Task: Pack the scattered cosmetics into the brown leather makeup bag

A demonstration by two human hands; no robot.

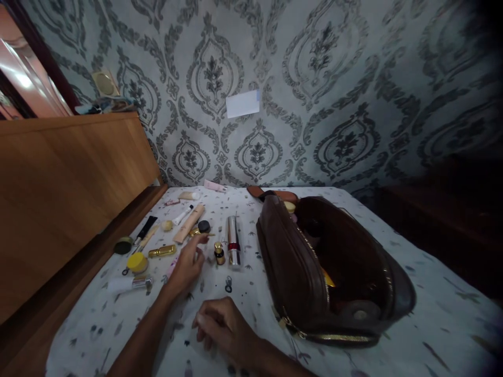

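Observation:
My left hand [189, 266] hovers low over the cloth among cosmetics, index finger stretched out and nothing visible in its grasp. Its fingertip is near a small gold item [194, 231] and a dark-lidded jar [204, 226]. Partly behind that hand is a pink item [172, 266]. My right hand [222, 325] rests nearer to me with its fingers curled in; no object shows in it. A small black and gold bottle [219, 254] and a silver tube with a red band [233, 241] lie beyond the hands. An open brown bag [291, 262] stands at the right.
Left of my hands are a yellow jar [137, 263], a gold tube [162, 251], a white silver-capped tube [126, 284], a peach tube [189, 224] and a black tube [146, 229]. A wooden panel [78, 183] borders the left; patterned wall [255, 152] stands behind.

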